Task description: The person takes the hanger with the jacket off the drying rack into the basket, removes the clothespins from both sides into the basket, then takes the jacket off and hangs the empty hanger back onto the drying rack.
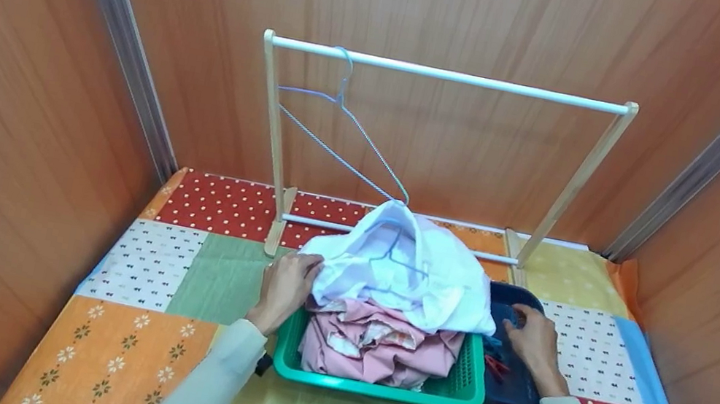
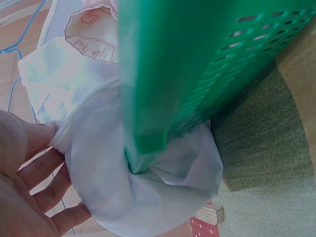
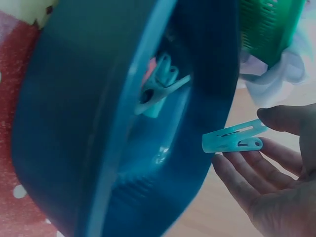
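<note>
In the head view my left hand [image 1: 286, 290] is at the left side of a white garment [image 1: 465, 280] heaped over the back of a green basket [image 1: 371, 389]. In the left wrist view, its thumb and fingers pinch the garment's edge [image 2: 61, 136]. A blue wire hanger [image 1: 391, 256] shows within the garment's opening. On the right, my right hand [image 1: 536, 338] is over a dark blue basket [image 1: 508, 391]. It pinches a teal clothespin [image 3: 232, 139] between thumb and fingers. More clothespins [image 3: 160, 86] lie inside that basket.
A pink patterned garment [image 1: 378, 353] fills the front of the green basket. Behind stands a drying rack with a white rail [image 1: 456, 77], where another blue hanger [image 1: 344, 84] hangs near the left end. Wooden panels [image 1: 438, 8] enclose the patchwork cloth [image 1: 121, 338].
</note>
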The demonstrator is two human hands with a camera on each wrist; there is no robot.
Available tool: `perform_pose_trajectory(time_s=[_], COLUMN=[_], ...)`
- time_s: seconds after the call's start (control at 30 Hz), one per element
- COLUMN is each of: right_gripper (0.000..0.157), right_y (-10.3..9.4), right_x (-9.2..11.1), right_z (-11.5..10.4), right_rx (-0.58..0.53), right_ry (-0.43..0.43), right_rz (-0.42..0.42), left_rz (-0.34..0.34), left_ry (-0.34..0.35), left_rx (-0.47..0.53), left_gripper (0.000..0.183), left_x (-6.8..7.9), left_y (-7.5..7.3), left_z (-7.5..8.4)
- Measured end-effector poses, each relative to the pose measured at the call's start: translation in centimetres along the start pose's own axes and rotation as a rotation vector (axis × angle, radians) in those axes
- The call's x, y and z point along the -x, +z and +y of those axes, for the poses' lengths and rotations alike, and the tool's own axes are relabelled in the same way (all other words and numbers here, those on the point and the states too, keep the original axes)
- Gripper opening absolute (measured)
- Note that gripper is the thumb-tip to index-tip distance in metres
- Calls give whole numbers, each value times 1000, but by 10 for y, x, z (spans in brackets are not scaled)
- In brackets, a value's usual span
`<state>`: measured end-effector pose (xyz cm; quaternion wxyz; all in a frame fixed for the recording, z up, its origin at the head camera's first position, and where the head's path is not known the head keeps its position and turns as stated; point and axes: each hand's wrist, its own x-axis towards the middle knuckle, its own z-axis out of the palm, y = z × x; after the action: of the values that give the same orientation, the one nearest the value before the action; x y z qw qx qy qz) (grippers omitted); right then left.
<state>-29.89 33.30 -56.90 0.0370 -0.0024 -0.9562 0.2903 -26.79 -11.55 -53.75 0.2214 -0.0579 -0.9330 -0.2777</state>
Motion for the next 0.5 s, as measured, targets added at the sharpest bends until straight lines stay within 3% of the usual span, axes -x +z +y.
perform_pose_trajectory(time_s=[0.23,0.5], right_gripper=[42,43], right_y=[2,3], right_x=[-1,0], right_z=[5,8], right_rx=[21,38], right_ry=[53,47], right_rz=[-70,-75], left_rz=[-13,-13], left_ry=[1,-8], left_rx=[10,16], left_gripper=[17,17], left_x=[0,0], left_y=[0,0], left_z=[0,0])
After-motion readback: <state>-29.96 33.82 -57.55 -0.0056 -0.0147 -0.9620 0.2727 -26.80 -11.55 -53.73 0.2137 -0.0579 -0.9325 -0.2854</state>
